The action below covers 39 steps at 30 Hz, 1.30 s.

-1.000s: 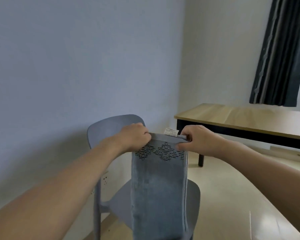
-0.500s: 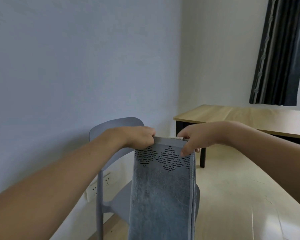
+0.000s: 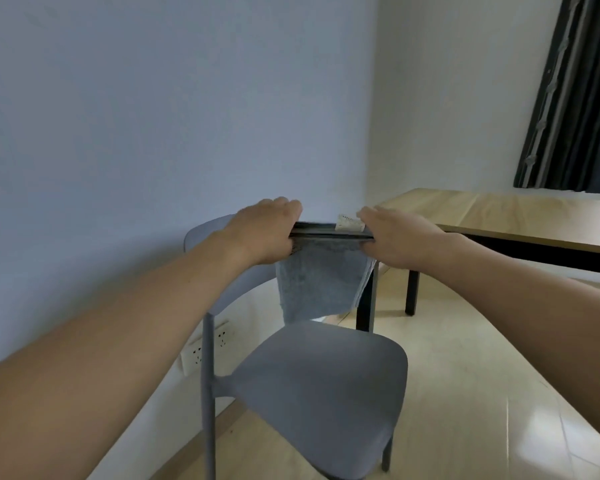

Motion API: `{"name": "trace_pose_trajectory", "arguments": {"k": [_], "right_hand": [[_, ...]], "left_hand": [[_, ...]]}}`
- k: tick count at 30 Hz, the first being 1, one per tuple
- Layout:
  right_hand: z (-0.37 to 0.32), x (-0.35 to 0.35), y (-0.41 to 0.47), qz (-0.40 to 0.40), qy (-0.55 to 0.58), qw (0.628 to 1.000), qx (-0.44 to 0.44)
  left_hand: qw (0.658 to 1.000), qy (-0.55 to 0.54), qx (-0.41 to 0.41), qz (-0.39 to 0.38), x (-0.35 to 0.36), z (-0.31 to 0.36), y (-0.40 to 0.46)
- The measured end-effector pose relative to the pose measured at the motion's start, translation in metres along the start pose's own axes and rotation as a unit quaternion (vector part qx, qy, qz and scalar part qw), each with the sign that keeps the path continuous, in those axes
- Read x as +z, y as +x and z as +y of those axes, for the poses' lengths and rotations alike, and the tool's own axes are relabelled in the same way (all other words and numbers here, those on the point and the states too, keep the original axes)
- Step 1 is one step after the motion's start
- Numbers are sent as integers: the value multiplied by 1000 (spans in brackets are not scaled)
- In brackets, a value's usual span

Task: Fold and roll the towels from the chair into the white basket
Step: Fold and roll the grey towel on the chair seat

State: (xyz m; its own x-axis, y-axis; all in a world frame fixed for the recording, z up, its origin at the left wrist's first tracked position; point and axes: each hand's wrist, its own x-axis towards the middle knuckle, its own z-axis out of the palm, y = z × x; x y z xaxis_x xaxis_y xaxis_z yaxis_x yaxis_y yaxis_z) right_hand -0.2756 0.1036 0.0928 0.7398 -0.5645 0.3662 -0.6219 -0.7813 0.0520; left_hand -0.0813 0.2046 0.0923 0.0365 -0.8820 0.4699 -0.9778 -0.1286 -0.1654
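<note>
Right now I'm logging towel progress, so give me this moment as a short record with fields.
towel: grey towel, folded, hanging in the air above the chair seat
left hand: left hand grips the top edge's left end
right hand: right hand grips the right end
chair: grey chair, seat bare
basket: not in view
nearby: wooden table, dark curtain

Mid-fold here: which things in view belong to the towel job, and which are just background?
Job:
grey towel, held up by left hand and right hand
grey chair

Background:
wooden table
dark curtain
wall socket

The white basket is not in view.
</note>
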Motion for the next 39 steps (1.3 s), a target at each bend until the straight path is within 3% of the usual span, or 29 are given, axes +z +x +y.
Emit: {"name": "trace_pose_trajectory", "arguments": {"k": [3, 5, 9, 11, 12, 14, 17, 20, 25, 30, 33, 36, 39], "right_hand": [[-5, 33, -19, -170, 56, 984, 20], [-14, 64, -40, -302, 59, 951, 26], [-29, 131, -77, -528, 22, 848, 24], [-32, 152, -85, -572, 8, 820, 25], [-32, 157, -87, -580, -2, 815, 24], [-29, 161, -82, -580, -15, 814, 26], [-20, 163, -62, -554, -2, 832, 42], [-10, 171, -36, -504, -3, 862, 50], [4, 220, 2, -384, 7, 921, 65], [13, 274, 9, -393, 59, 911, 106], [16, 275, 19, -389, 76, 913, 94], [18, 257, 36, -336, 42, 938, 69], [24, 213, 49, -212, 45, 975, 55]], "left_hand": [[989, -28, 19, -144, 29, 9, -21], [956, -71, 15, -284, 56, 26, -46], [812, -139, 32, -567, 114, 63, -94], [752, -173, 32, -635, 139, 70, -105], [738, -188, 29, -647, 148, 69, -108], [736, -205, 14, -645, 159, 66, -107], [757, -233, -43, -609, 167, 55, -93], [803, -247, -101, -533, 179, 38, -69], [880, -213, -130, -405, 228, 18, -37], [869, -218, -149, -420, 288, 21, -38], [884, -206, -115, -404, 296, 19, -29], [923, -190, -101, -318, 275, 11, -11], [954, -206, -113, -187, 232, 2, 8]]}}
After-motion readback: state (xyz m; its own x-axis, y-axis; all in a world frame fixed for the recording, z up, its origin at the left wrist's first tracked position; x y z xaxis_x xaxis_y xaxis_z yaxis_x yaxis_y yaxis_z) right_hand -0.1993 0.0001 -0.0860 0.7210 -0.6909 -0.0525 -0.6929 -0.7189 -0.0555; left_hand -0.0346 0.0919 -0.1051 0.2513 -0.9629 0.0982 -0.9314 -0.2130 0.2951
